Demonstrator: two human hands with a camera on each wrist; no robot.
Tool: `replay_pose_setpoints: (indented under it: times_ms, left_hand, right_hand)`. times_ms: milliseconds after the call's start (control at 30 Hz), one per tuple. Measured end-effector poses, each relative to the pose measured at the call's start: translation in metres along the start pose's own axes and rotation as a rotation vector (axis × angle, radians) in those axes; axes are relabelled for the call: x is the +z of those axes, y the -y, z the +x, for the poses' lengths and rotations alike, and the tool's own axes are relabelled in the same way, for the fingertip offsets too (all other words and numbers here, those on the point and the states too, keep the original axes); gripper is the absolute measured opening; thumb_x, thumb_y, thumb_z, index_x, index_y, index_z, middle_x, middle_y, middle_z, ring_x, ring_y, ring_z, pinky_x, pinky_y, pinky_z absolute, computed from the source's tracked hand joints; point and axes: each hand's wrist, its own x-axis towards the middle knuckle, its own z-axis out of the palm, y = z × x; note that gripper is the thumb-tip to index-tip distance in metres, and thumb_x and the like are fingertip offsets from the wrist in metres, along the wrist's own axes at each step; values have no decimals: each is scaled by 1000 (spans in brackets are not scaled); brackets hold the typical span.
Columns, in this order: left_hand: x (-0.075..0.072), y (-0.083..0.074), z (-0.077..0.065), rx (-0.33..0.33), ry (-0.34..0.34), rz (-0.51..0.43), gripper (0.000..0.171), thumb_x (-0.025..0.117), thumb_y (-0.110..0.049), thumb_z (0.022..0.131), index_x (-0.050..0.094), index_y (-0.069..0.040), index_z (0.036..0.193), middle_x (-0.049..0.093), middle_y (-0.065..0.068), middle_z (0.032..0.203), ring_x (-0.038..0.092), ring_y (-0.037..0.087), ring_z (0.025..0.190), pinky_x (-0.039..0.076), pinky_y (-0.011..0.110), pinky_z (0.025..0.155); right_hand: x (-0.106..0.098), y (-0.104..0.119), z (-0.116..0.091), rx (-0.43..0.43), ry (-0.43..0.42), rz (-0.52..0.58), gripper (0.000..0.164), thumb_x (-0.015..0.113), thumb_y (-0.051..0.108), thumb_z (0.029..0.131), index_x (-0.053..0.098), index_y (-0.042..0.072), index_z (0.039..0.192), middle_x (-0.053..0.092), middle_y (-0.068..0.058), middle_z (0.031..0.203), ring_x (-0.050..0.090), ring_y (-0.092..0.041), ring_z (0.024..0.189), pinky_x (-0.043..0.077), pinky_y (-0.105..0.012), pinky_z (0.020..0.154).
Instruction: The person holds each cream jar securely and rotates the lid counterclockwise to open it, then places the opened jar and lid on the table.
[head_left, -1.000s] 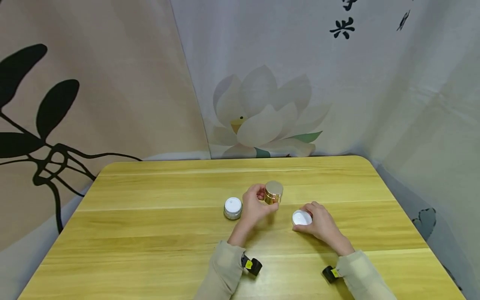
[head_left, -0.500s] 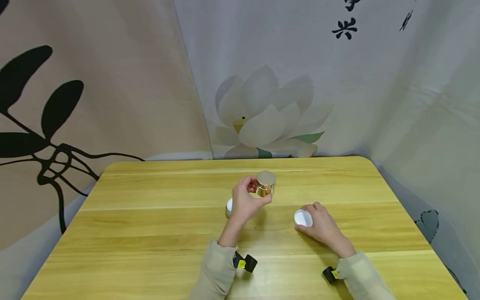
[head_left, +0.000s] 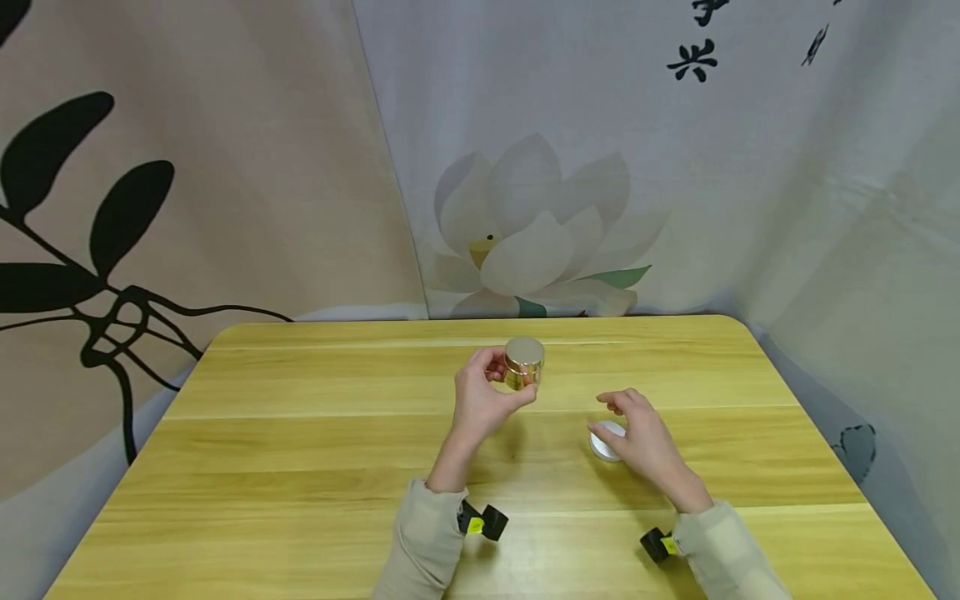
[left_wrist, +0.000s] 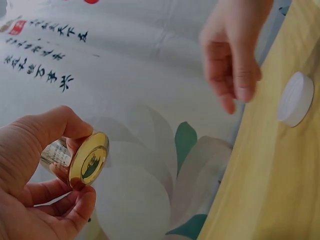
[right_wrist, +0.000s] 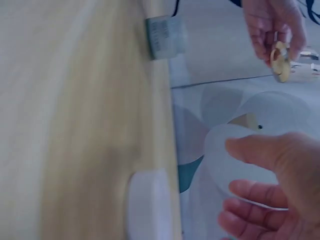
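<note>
My left hand holds a small shiny gold jar above the table, pinched between thumb and fingers. In the left wrist view the jar is tilted, showing a gold round end and a printed side. To the right, a round white lid lies on the table. My right hand is just over this lid, its thumb overlapping it in the head view, fingers loose and holding nothing. In the right wrist view the white lid is below the spread thumb and fingers.
A second small jar with a label stands on the table in the right wrist view; my left hand hides it in the head view. The wooden table backs onto a printed curtain with a lotus and dark leaves.
My right hand has let go of the white lid, which now lies on the table, and lifted slightly. My left hand has carried the gold jar left and away from me, covering the second jar.
</note>
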Motion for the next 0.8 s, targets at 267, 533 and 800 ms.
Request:
replay_pose_setpoints:
  times_ms: [267,533,800]
  left_hand:
    - [-2,-1,1,16,7,19,41,78,-11,63,63,1,100,58,7,84,52,17,75,45,24,66]
    - [-4,0,0,4,17,23,41,78,-12,64,63,0,101,58,6,85,52,16,76,46,26,68]
    - [-5,0,-1,26,35,6,39,80,-10,64,63,0,99,57,7,86,52,17,75,47,28,67]
  right_hand:
    - [-7,21,16,-168,-196,108,31,79,5,71,65,0,99,59,-6,84,56,-21,76,50,-39,66]
    - [-14,57,34,-197,-256,282,28,77,2,73,67,3,99,62,-5,87,58,-21,80,50,-33,72]
    - [-9,79,49,-115,-221,381,43,80,12,72,65,5,111,63,-5,99,56,-18,94,47,-36,80]
